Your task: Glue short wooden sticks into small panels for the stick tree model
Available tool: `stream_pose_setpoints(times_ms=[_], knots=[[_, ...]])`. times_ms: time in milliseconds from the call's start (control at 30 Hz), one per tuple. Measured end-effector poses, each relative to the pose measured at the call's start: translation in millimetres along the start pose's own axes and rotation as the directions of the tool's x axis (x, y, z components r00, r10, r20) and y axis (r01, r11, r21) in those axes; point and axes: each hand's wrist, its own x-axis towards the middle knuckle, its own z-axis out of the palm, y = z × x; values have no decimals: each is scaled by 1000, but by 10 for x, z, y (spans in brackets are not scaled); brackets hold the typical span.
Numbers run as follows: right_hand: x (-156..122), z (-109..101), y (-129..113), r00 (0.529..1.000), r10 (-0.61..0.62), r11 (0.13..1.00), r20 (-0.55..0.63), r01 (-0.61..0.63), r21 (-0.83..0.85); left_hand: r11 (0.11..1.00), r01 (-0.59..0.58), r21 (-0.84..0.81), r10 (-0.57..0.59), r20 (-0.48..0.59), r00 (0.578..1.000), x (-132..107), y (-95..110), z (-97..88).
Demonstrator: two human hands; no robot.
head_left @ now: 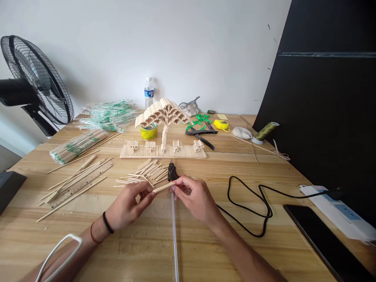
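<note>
Between my two hands is a short flat strip of wooden sticks, slanting up to the right. My left hand pinches its left end, and my right hand grips the right end. Just behind it lies a black glue gun, with a long clear glue stick running from it toward me. Cut short sticks are heaped beyond my left hand. Farther back stands a model made of sticks: a tree-like canopy on a trunk, over a slatted base with small seats or tables.
Left are long sticks, a clear ruler and a bagged bundle of sticks. Pliers, a yellow tape measure and a thread spool lie behind. A black cable, phone and power strip are right.
</note>
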Motion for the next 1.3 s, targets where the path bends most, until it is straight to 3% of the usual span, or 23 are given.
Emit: stream_pose_setpoints(times_ms=[167,533,1133,1300], knots=[[-5,-34,-48,1000,29,999,7,-29,17,1000,-13,6,12,44,999,-11,-4,4],[1,-57,-84,999,-40,999,-20,39,-36,1000,-16,10,16,65,998,-10,-9,22],[20,-99,-77,993,-102,993,-51,99,-68,1000,31,0,-31,-2,1000,-13,58,-18],[-4,-105,-88,994,-100,994,32,101,-41,999,49,-12,-49,-1,999,-8,45,-6]])
